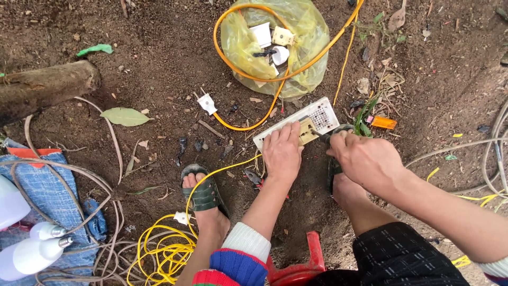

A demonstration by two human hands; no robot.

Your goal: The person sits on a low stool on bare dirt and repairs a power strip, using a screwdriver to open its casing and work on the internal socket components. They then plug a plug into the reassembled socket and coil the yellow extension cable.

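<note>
Both hands work the white socket board (296,125) mid-job: left hand (282,151) pressing flat, right hand (360,156) clamped on a screwdriver (319,134), loose sockets waiting in the yellow bag (301,32).

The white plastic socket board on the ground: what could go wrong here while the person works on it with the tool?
1. The right hand pushes a thin dark tool toward the left hand, which presses on the white plastic socket board; a slip could stab the fingers.
2. The board lies on loose brown soil, so dirt may enter its openings.
3. The yellow cable runs beside the sandalled foot and could catch it.
</note>
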